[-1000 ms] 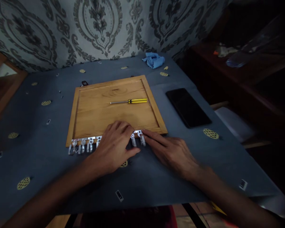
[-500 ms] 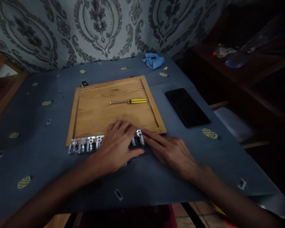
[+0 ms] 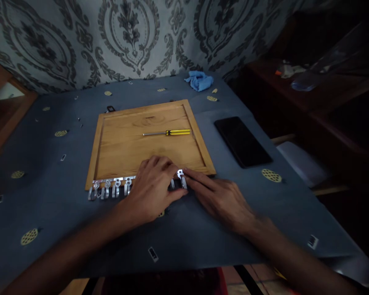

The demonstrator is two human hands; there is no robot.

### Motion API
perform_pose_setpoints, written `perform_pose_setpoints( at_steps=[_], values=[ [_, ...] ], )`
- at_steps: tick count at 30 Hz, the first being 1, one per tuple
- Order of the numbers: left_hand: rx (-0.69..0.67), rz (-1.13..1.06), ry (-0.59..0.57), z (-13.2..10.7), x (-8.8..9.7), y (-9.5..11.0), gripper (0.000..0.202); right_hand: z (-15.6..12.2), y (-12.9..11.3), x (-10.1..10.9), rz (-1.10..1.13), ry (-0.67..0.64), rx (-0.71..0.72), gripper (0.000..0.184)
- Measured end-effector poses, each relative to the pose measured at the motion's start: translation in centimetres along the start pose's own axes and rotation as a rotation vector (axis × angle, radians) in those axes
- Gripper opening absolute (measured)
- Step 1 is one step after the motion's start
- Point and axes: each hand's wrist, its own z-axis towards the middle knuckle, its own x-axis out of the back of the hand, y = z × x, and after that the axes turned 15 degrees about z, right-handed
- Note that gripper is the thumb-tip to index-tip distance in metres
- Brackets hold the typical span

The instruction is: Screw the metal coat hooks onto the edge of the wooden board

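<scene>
A silver metal hook rail (image 3: 117, 183) with several curved hooks lies along the near edge of a framed wooden board (image 3: 123, 147). My left hand (image 3: 150, 188) is closed over the middle of the rail, hiding some hooks, its thumb beside the rightmost hook. At the rail's right end, my right hand (image 3: 223, 203) grips with its fingertips, the fingers held together. The palm side of each hand is hidden. On the board rests a screwdriver (image 3: 176, 132) with a yellow and black handle, its tip pointing left; neither hand touches it.
A black phone (image 3: 242, 141) lies right of the board. A crumpled blue cloth (image 3: 199, 80) sits at the back of the table (image 3: 61, 205), near the patterned curtain (image 3: 129, 37). Small screw-like pieces (image 3: 79, 119) lie on the left. Dark furniture (image 3: 326, 98) stands at the right.
My left thumb has moved slightly up against the end hook. The right hand stays at the rail's end, and the board and screwdriver keep their places.
</scene>
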Motion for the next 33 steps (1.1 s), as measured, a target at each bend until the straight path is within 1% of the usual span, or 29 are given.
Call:
perform_pose_setpoints(
  at_steps=[5, 9, 14, 20, 24, 28, 33],
  values=[
    [0.004, -0.009, -0.014, 0.04, 0.09, -0.01, 0.034, -0.11, 0.17, 0.01, 0.056, 0.067, -0.020, 0.033],
    [-0.001, -0.017, -0.020, 0.07, 0.07, -0.09, 0.037, -0.13, 0.33, 0.01, 0.059, 0.121, -0.014, 0.033],
    [-0.007, -0.021, -0.016, 0.02, -0.02, -0.15, 0.037, -0.04, 0.28, 0.05, 0.060, 0.090, 0.001, 0.030],
    [-0.010, -0.041, -0.015, 0.01, -0.05, -0.15, 0.038, 0.07, 0.17, 0.04, 0.061, 0.060, 0.016, 0.033],
    [-0.004, -0.040, -0.013, 0.05, -0.08, -0.18, 0.037, 0.14, 0.30, -0.01, 0.050, 0.046, 0.040, 0.031],
    [-0.015, -0.022, -0.003, -0.02, 0.00, -0.20, 0.036, 0.21, 0.53, -0.08, 0.043, 0.045, 0.041, 0.030],
    [-0.001, -0.013, -0.024, -0.06, 0.11, -0.10, 0.037, 0.41, 0.43, 0.08, 0.038, 0.046, 0.056, 0.030]
  ],
)
